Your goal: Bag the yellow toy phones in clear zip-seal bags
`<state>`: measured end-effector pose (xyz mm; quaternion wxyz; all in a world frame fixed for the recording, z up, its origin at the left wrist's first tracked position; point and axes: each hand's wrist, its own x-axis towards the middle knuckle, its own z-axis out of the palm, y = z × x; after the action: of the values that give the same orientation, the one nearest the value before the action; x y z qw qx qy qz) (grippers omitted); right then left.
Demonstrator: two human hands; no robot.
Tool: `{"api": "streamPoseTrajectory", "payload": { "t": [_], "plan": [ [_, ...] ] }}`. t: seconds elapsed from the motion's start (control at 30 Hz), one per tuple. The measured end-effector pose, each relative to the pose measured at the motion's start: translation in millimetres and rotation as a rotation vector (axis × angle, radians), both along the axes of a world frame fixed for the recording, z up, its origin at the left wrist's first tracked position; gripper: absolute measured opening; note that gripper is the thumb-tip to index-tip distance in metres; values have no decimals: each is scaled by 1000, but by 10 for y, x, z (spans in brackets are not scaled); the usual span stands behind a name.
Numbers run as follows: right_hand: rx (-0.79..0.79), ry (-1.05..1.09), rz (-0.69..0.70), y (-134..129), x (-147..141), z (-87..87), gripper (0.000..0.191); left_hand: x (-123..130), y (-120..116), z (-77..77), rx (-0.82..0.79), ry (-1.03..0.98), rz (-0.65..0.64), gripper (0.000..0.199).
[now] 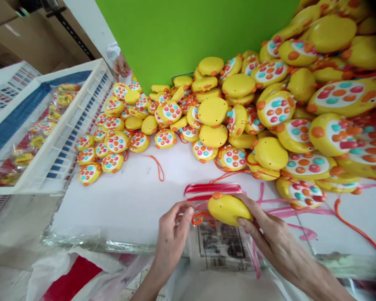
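Note:
My right hand (263, 230) grips a yellow toy phone (228, 208), held back-side up over a clear plastic bag (221, 246) with a red strip and a printed label. The fingers of my left hand (172, 230) pinch the bag's opening next to the toy's orange cord (201, 217). A big heap of the same yellow toys (269, 108) with coloured buttons covers the white table (128, 200) beyond my hands.
A white and blue plastic crate (54, 138) holding bagged toys stands at the left. A green board (181, 33) rises behind the heap. Another person's hand (121, 67) shows at the far left corner. Loose orange cords (357, 228) trail at the right.

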<state>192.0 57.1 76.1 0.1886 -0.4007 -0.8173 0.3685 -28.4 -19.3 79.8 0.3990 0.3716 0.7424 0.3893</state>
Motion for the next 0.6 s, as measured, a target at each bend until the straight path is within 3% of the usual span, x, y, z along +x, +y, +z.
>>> {"api": "streamPoseTrajectory", "payload": {
  "t": [0.07,0.17,0.33,0.37,0.43,0.5,0.57,0.6],
  "plan": [
    [18,-13,17,17,-8,33,41,67,80,-35,-56,-160,-27,24],
    [37,-69,53,54,-29,91,38,164,192,-75,-40,-237,-10,22],
    [149,-276,373,101,-121,33,30,212,283,-46,-28,-209,-31,21],
    [205,-302,383,116,-121,4,31,208,285,-41,-26,-199,-40,21],
    [327,-326,259,164,-66,-28,28,195,276,-47,-23,-208,-48,20],
    [415,-314,3,229,60,8,38,185,254,-69,-26,-283,-42,20],
    [395,-249,-243,286,202,100,46,181,231,-100,-27,-389,-27,18],
    [354,-194,-323,302,250,150,41,182,222,-117,-25,-435,-19,18]
  ]
}}
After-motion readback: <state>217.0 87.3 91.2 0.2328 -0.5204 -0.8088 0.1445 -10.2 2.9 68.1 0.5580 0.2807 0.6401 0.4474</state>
